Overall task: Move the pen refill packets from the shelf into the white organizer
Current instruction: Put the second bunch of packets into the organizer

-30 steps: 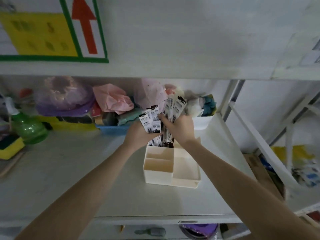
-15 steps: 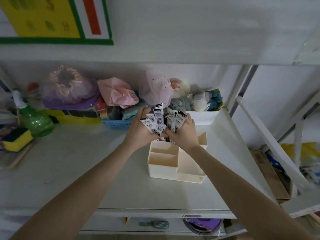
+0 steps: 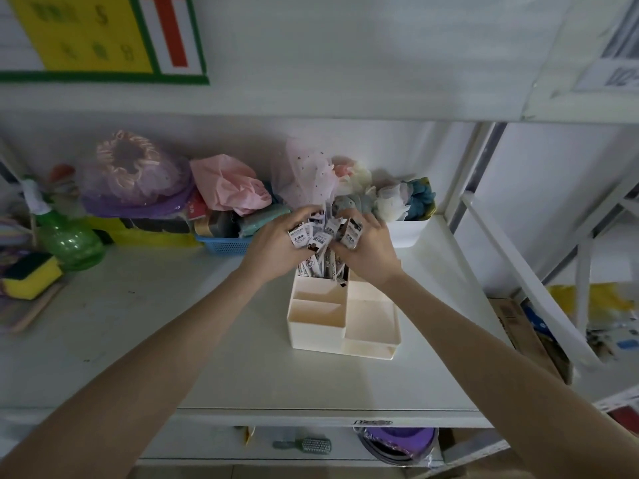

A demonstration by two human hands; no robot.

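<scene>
At center frame, a left hand (image 3: pixel 276 248) and right hand (image 3: pixel 368 252) together clutch a fanned bundle of pen refill packets (image 3: pixel 323 236), its lower ends inside the white organizer's (image 3: pixel 345 326) rear compartment on the shelf (image 3: pixel 138 323).

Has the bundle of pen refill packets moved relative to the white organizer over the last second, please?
Yes. The pen refill packets have dropped toward the white organizer; their lower ends now sit in its back compartment.
</scene>
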